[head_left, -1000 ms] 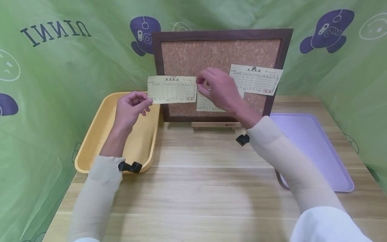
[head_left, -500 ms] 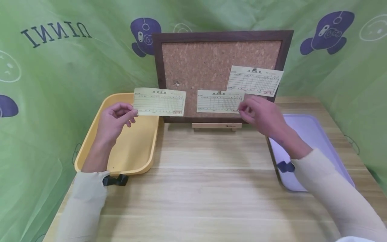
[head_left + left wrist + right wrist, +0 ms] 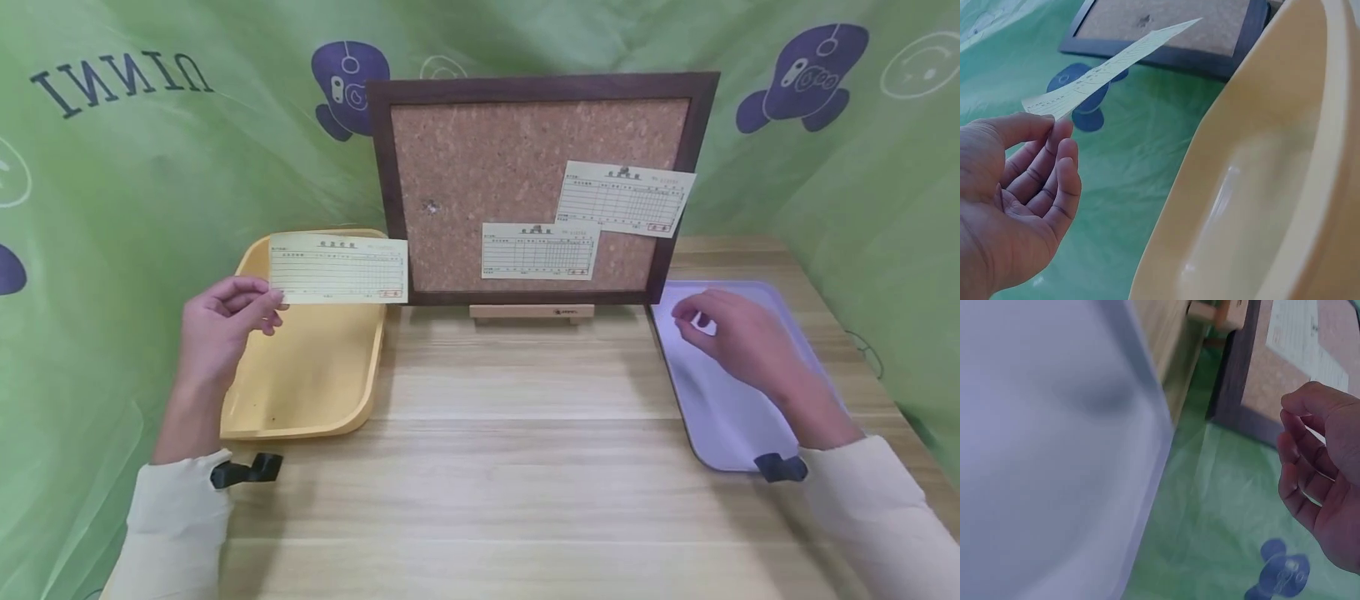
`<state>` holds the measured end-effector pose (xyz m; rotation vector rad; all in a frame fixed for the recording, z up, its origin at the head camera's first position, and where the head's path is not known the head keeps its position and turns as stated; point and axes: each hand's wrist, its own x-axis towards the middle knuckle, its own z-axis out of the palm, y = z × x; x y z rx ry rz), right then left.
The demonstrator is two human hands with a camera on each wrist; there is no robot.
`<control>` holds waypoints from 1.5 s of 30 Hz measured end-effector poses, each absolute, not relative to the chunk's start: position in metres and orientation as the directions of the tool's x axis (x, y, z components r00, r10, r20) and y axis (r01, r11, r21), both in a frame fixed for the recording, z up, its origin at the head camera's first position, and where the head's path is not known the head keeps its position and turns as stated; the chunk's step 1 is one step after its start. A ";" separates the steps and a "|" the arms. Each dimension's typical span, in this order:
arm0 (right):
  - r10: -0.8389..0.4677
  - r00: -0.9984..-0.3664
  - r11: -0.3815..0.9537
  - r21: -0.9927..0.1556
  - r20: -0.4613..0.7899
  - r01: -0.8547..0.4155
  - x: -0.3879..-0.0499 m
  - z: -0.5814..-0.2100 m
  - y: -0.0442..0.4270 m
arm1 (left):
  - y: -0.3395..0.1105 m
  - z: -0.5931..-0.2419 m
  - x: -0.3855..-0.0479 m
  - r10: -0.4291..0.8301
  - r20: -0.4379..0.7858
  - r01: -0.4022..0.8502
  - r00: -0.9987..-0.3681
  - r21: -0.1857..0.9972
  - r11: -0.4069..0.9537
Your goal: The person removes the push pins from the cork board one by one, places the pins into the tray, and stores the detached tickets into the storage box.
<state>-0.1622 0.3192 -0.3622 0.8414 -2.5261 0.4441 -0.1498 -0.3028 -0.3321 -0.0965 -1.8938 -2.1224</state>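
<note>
My left hand (image 3: 228, 321) pinches the lower left corner of a pale yellow receipt slip (image 3: 337, 268) between thumb and fingers. The slip hangs above the yellow tray (image 3: 375, 367); it looks nearly edge-on in the left wrist view. Over the purple tray (image 3: 720, 429), my right hand (image 3: 746, 342) has its thumb and forefinger tips together; whether anything tiny sits between them cannot be told. Two more slips, a lower one (image 3: 536, 250) and an upper right one (image 3: 624, 200), are fixed at their top edges to the cork board (image 3: 480, 158). They overlap slightly at a corner.
The board stands in a dark frame on a wooden stand (image 3: 532, 312) at the back of the wood-grain table (image 3: 517, 467). A small mark (image 3: 431, 207) shows on the cork's left part. Green printed cloth (image 3: 180, 167) surrounds the table.
My left hand has carried the slip left and down from the board to above the yellow tray. My right hand has left the board, moving right and down over the purple tray.
</note>
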 end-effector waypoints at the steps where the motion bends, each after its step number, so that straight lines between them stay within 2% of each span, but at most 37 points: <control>1: -0.484 -0.730 0.771 -0.160 0.483 -0.617 -0.161 -0.363 0.325 | -0.306 -0.332 -0.149 -0.188 0.237 0.259 -0.953 0.961 -0.099; 8: -0.440 -0.851 0.828 -0.236 0.288 -0.508 -0.153 -0.371 0.356 | -0.326 -0.336 -0.146 -0.272 0.151 0.181 -0.950 0.980 -0.088; 16: -0.372 -0.927 0.888 -0.275 0.038 -0.367 -0.151 -0.383 0.372 | -0.338 -0.343 -0.151 -0.220 0.057 0.066 -0.974 0.997 -0.037; 22: -0.349 -0.937 0.902 -0.275 -0.010 -0.333 -0.150 -0.387 0.379 | -0.343 -0.344 -0.160 -0.159 0.043 0.030 -0.986 0.996 0.084; 26: -0.363 -0.932 0.901 -0.260 -0.017 -0.347 -0.150 -0.390 0.381 | -0.345 -0.346 -0.166 -0.115 0.016 -0.013 -0.993 0.968 0.249; 31: -0.375 -0.926 0.900 -0.252 -0.034 -0.355 -0.149 -0.392 0.379 | -0.345 -0.347 -0.170 -0.063 -0.019 -0.048 -0.998 0.868 0.494; 36: -0.367 -0.928 0.906 -0.250 -0.063 -0.342 -0.150 -0.396 0.377 | -0.340 -0.349 -0.169 -0.022 -0.021 -0.030 -1.000 0.763 0.646; 45: -0.358 -0.928 0.910 -0.258 -0.099 -0.324 -0.150 -0.397 0.378 | -0.332 -0.355 -0.172 0.036 -0.131 -0.049 -0.991 0.591 0.805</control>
